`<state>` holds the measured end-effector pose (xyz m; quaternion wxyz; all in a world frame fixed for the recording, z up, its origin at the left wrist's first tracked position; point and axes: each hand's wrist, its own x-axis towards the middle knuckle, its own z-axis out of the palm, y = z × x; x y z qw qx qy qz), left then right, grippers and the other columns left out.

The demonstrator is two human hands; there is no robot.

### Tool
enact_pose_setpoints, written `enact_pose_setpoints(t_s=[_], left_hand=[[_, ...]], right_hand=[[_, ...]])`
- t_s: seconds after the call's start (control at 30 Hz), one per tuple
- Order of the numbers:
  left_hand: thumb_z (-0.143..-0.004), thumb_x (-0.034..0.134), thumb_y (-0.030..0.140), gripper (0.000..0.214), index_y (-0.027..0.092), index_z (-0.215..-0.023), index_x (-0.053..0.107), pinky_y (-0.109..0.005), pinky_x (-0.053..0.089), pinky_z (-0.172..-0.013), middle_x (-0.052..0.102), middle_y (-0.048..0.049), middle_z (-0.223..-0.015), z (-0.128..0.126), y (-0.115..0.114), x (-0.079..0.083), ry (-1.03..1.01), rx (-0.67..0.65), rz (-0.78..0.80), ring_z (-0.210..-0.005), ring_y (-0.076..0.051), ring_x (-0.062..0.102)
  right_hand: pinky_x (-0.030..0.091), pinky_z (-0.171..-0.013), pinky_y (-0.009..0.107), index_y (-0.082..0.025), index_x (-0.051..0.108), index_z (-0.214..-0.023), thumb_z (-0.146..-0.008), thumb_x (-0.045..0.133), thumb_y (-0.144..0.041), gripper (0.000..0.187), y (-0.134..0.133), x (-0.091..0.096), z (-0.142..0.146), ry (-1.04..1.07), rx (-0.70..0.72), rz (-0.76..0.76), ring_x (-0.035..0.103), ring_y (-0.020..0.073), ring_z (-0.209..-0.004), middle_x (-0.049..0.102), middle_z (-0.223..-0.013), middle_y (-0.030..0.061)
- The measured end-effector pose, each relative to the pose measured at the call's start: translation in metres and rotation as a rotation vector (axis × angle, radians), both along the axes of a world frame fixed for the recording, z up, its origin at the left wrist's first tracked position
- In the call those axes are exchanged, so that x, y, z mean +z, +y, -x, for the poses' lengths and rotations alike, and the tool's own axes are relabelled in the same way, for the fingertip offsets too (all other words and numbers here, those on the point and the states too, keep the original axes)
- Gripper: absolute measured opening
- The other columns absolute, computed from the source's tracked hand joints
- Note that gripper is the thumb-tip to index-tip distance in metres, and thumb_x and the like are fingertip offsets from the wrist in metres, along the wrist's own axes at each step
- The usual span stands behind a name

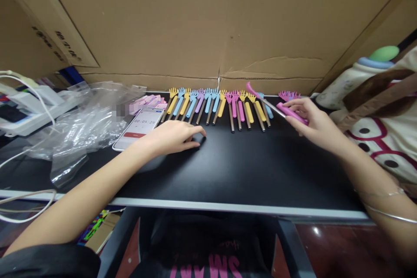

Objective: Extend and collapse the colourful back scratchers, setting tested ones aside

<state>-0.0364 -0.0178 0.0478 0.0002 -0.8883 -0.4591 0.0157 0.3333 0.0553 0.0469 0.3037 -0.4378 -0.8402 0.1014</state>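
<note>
My right hand (308, 119) is closed round the pink handle of a telescopic back scratcher (291, 114). Its metal rod slants up and left, and its pink head is above the row. Behind those fingers lie pink and purple claw heads (289, 95), partly hidden. My left hand (177, 136) rests on the black table, its fingers apart and holding nothing. Just past it is a row of small claw-shaped back scratchers with yellow, blue, purple and pink parts, among them a yellow back scratcher (222, 103) and a pink back scratcher (240, 110).
A phone (140, 126) showing a running timer lies left of my left hand. Clear plastic bags (94, 117) and a white power strip (42, 110) are farther left. Cardboard (195, 21) walls the back. A bottle (355, 78) and a cloth bag (387, 126) stand at right.
</note>
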Motion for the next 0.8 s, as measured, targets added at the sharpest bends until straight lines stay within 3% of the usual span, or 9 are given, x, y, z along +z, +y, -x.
enact_pose_setpoints(t_s=[0.13,0.27,0.43,0.63,0.8], left_hand=[[-0.093,0.042,0.026,0.026,0.025,-0.104,0.065,-0.024,0.042,-0.072,0.067,-0.0018,-0.091,-0.005,-0.004,0.000,-0.128,-0.241,-0.159,-0.085,-0.015,0.059],[-0.094,0.037,0.022,0.031,0.024,-0.099,0.067,-0.027,0.042,-0.073,0.064,-0.0041,-0.081,-0.011,-0.009,0.002,-0.128,-0.381,-0.303,-0.083,-0.017,0.053],[-0.096,0.038,0.023,0.027,0.023,-0.101,0.064,-0.030,0.040,-0.078,0.064,-0.0045,-0.092,-0.010,-0.007,0.001,-0.154,-0.370,-0.379,-0.090,-0.018,0.050],[-0.093,0.050,0.038,0.023,0.021,-0.105,0.059,-0.028,0.040,-0.080,0.063,-0.0032,-0.097,-0.011,-0.002,-0.007,-0.155,-0.326,-0.225,-0.094,-0.018,0.053],[-0.093,0.050,0.035,0.020,0.020,-0.101,0.060,-0.026,0.041,-0.073,0.063,-0.0021,-0.093,-0.017,-0.004,-0.018,-0.128,-0.263,-0.179,-0.090,-0.016,0.058]], right_hand=[[0.047,-0.089,0.033,-0.024,0.049,-0.119,-0.090,0.047,-0.030,0.029,-0.017,-0.001,0.026,-0.114,0.184,-0.071,0.060,0.0210,-0.104,0.061,-0.117,0.0088],[0.050,-0.083,0.032,-0.025,0.050,-0.122,-0.094,0.042,-0.027,0.029,-0.034,-0.009,0.051,-0.266,0.331,-0.040,0.063,0.0204,-0.101,0.062,-0.116,0.0079],[0.050,-0.069,0.024,-0.025,0.051,-0.123,-0.096,0.035,-0.022,0.031,-0.050,-0.019,0.074,-0.430,0.481,-0.132,0.064,0.0137,-0.083,0.063,-0.106,0.0049],[0.047,-0.061,0.024,-0.020,0.054,-0.121,-0.096,0.036,-0.019,0.031,-0.053,-0.024,0.093,-0.541,0.552,-0.307,0.063,0.0139,-0.074,0.065,-0.097,0.0048],[0.048,-0.065,0.026,-0.018,0.059,-0.111,-0.095,0.038,-0.021,0.027,-0.047,-0.026,0.105,-0.529,0.582,-0.331,0.064,0.0144,-0.074,0.068,-0.093,0.0058]])
